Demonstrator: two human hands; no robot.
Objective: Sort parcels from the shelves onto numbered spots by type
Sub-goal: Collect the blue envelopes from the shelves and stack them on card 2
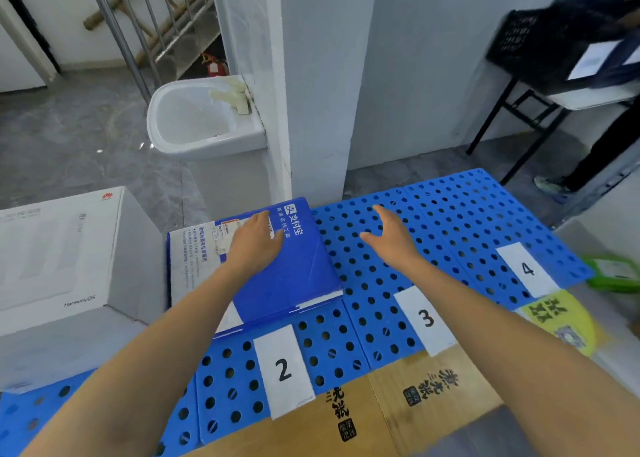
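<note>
Fingers (261,219) of left hand (256,245) straight, flat on blue parcel (298,273). Parcel lies on perforated mat (450,221), just far of label 2 (284,370). Right hand (388,234) spread wide, holding nothing, far of label 3 (426,318). Black crate (533,40) far right, contents blurred.

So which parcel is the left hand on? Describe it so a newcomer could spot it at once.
Start at the blue perforated floor panels with white number cards. Just beyond the card marked 2 lies a flat blue box, the left hand resting on it. Its blue lid with white lettering sets it apart from the taller white box on its left.
</note>
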